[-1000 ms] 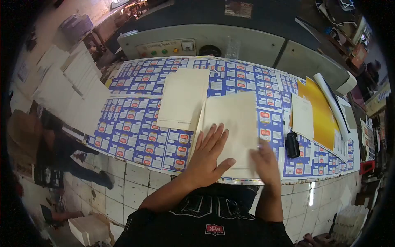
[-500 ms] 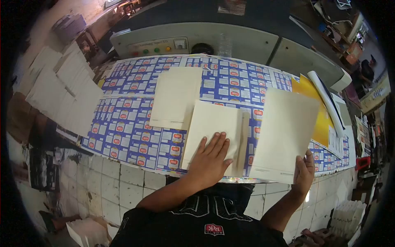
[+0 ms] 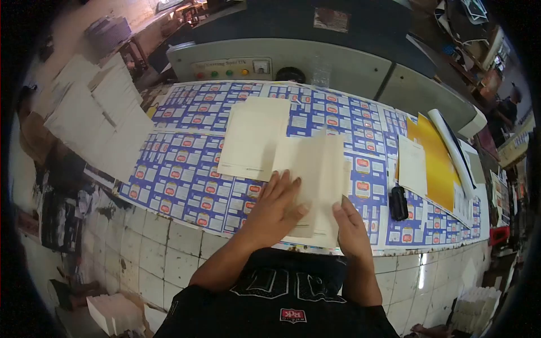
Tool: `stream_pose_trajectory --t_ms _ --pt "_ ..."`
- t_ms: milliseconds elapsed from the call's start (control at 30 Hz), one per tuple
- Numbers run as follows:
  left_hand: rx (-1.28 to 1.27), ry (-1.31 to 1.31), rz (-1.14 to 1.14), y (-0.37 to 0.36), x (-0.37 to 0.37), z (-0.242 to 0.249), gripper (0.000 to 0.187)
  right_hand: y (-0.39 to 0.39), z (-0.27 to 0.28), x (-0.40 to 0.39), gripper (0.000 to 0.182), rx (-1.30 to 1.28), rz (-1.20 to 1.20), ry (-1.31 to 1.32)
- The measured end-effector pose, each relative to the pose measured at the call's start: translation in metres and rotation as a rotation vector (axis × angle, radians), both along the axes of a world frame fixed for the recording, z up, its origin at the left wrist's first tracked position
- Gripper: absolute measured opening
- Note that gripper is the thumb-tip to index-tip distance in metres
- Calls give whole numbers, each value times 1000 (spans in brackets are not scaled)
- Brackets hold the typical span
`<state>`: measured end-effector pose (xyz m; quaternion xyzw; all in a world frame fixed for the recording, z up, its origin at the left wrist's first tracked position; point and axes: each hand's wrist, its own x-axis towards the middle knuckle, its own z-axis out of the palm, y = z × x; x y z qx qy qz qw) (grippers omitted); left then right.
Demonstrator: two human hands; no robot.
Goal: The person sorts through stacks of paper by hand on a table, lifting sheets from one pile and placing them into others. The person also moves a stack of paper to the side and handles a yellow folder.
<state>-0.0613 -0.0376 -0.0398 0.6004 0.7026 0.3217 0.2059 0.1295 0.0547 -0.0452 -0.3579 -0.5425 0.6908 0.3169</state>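
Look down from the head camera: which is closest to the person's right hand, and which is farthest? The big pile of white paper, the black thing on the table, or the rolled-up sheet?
From the right hand:
1. Black thing, just to its right.
2. Rolled-up sheet, farther right and forward.
3. Big white paper pile, far left.

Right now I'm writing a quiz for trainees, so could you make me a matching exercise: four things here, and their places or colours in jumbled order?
1. left hand
2. rolled sheet
3. black object
4. white paper stacks

A. at the near end of a small cream sheet
B. piled high at the far left
C. fingers spread over cream paper
D. along the right of the yellow sheet

Pairs: 1-C, 2-D, 3-A, 4-B
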Motion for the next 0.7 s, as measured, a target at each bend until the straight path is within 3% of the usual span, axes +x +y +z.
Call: stream_pose_trajectory --t_ms 133,200,267,333,400,467,533,700 --pt "-28 183 -40 -3 6 -5 71 10 15 -5 41 -87 56 28" --pt "-56 265 -29 -1 11 -4 70 13 7 1 40 22 112 -79" --pt "8 276 5 5 20 -1 75 21 5 23 40 321 55 -281" --pt "70 283 57 10 34 -5 79 44 -1 71 35 147 -303 -14" --pt "21 344 -163 11 53 -13 85 60 -10 120 32 191 -468 132" --pt "-5 398 -228 13 59 -16 87 60 1 148 34 221 -617 192" --pt "-18 511 -219 13 61 -21 80 60 4 167 37 255 -590 291" --pt "-24 500 -185 14 61 -26 63 49 9 162 39 228 -549 232"
